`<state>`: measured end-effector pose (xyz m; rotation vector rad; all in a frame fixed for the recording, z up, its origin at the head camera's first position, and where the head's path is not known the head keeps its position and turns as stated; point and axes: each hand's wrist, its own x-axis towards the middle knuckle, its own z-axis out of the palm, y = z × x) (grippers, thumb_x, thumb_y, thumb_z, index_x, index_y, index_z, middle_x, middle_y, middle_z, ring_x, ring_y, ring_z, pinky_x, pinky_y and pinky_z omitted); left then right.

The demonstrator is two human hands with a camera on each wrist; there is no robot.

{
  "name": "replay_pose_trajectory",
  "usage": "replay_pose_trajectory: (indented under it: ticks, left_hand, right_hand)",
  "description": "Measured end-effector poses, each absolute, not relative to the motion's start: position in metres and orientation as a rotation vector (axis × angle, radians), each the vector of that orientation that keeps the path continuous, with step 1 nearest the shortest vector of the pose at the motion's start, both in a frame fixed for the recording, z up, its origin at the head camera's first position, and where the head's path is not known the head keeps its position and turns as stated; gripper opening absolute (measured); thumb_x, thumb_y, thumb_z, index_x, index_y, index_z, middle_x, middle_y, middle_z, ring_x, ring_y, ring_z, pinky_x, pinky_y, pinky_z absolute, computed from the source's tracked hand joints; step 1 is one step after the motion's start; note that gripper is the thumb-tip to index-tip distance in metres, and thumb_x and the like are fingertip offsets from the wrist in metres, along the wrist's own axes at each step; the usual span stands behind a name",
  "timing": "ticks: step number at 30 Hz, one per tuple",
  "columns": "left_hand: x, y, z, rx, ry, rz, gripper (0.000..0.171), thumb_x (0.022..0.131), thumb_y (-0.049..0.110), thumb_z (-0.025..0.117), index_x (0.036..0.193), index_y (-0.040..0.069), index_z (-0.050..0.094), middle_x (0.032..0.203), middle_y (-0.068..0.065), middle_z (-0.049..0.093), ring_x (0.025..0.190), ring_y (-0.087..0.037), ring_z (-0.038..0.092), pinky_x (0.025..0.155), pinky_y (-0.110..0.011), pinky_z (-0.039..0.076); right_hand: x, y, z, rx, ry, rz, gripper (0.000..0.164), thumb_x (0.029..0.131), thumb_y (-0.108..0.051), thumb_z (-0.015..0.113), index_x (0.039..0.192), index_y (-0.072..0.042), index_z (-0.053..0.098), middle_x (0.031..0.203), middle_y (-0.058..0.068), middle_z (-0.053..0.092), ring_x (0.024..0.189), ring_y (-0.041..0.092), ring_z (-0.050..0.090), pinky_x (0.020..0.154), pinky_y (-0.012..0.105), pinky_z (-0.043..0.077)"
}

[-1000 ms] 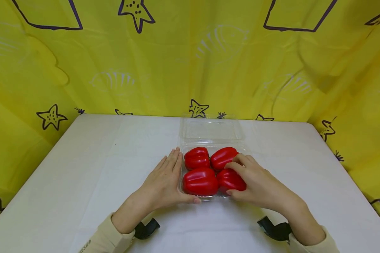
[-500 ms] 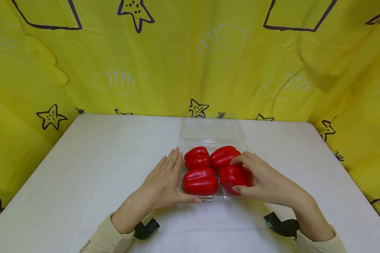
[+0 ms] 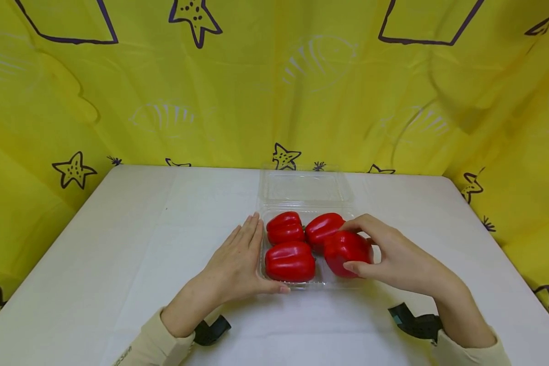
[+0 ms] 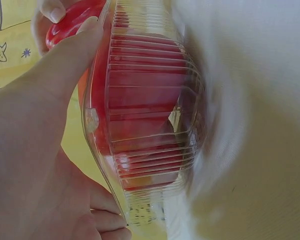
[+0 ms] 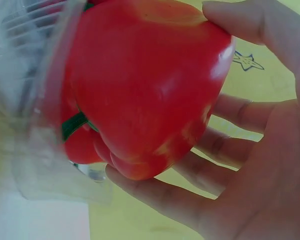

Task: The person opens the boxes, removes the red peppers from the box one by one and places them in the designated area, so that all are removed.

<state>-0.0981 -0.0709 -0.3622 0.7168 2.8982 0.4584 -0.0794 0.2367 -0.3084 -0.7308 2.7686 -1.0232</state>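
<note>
In the head view my right hand [image 3: 395, 254] grips a red bell pepper [image 3: 345, 251] between thumb and fingers, above the right end of a clear plastic clamshell box [image 3: 319, 285]. The right wrist view shows this bell pepper [image 5: 145, 85] large, the fingers curled about one side. Inside the box lie three other red bell peppers: a front left one [image 3: 290, 262], a back left one [image 3: 285, 229] and a back right one [image 3: 322, 229]. My left hand [image 3: 235, 267] rests against the box's left side with straight fingers, its thumb along the front edge.
The box's clear lid [image 3: 305, 187] lies folded back behind it. A white cloth [image 3: 155, 244] covers the table. Yellow patterned curtains [image 3: 238, 101] hang behind and at both sides. A dark strap piece [image 3: 416, 321] sits at each wrist.
My right hand has lifted the front right bell pepper and shifted it rightward, turning it on the way. My left hand and the other peppers stay practically where they were.
</note>
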Motion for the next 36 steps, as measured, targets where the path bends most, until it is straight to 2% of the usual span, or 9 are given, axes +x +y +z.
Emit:
replay_pose_trajectory:
  ticks: [6, 17, 22, 27, 30, 36]
  left_hand:
    - [-0.098, -0.072, -0.362, 0.710, 2.889, 0.472, 0.131, 0.066, 0.080, 0.068, 0.157, 0.001, 0.019, 0.166, -0.015, 0.016, 0.154, -0.032, 0.016, 0.124, -0.048, 0.022]
    - [-0.098, -0.073, -0.362, 0.720, 2.898, 0.467, 0.131, 0.066, 0.081, 0.067, 0.157, 0.000, 0.018, 0.166, -0.015, 0.016, 0.154, -0.032, 0.017, 0.124, -0.047, 0.022]
    - [-0.098, -0.072, -0.363, 0.721, 2.887, 0.472, 0.131, 0.066, 0.081, 0.068, 0.157, 0.000, 0.018, 0.166, -0.015, 0.016, 0.154, -0.032, 0.016, 0.124, -0.048, 0.022]
    - [-0.098, -0.072, -0.364, 0.731, 2.890, 0.467, 0.130, 0.067, 0.080, 0.068, 0.157, 0.000, 0.018, 0.166, -0.016, 0.016, 0.154, -0.032, 0.016, 0.124, -0.049, 0.022]
    - [-0.098, -0.072, -0.365, 0.742, 2.895, 0.463, 0.130, 0.067, 0.080, 0.067, 0.157, 0.000, 0.019, 0.166, -0.016, 0.016, 0.154, -0.032, 0.016, 0.124, -0.049, 0.023]
    - [-0.097, -0.073, -0.364, 0.769, 2.912, 0.456, 0.130, 0.068, 0.082, 0.065, 0.156, -0.002, 0.020, 0.166, -0.017, 0.017, 0.154, -0.033, 0.016, 0.124, -0.048, 0.023]
  right_hand:
    - [-0.077, 0.240, -0.303, -0.743, 2.825, -1.012, 0.045, 0.087, -0.027, 0.077, 0.125, -0.024, 0.054, 0.117, -0.009, 0.060, 0.098, 0.007, 0.057, 0.075, 0.023, 0.056]
    - [-0.081, 0.242, -0.299, -0.789, 2.950, -0.982, 0.047, 0.084, -0.021, 0.080, 0.124, -0.022, 0.055, 0.117, -0.007, 0.059, 0.092, 0.006, 0.053, 0.069, 0.021, 0.053]
    - [-0.083, 0.244, -0.298, -0.845, 3.048, -0.931, 0.050, 0.080, -0.015, 0.082, 0.124, -0.017, 0.057, 0.116, -0.006, 0.058, 0.088, 0.003, 0.051, 0.068, 0.018, 0.053]
    - [-0.086, 0.243, -0.297, -0.841, 3.130, -0.843, 0.054, 0.078, -0.013, 0.083, 0.125, -0.011, 0.056, 0.117, -0.002, 0.057, 0.092, 0.007, 0.054, 0.069, 0.019, 0.056]
    - [-0.088, 0.244, -0.298, -0.835, 3.195, -0.776, 0.056, 0.076, -0.013, 0.084, 0.125, -0.007, 0.057, 0.117, 0.002, 0.057, 0.096, 0.013, 0.057, 0.071, 0.025, 0.059]
    - [-0.092, 0.247, -0.300, -0.792, 3.316, -0.650, 0.057, 0.075, -0.014, 0.084, 0.125, -0.004, 0.057, 0.118, 0.009, 0.055, 0.102, 0.026, 0.056, 0.072, 0.048, 0.061]
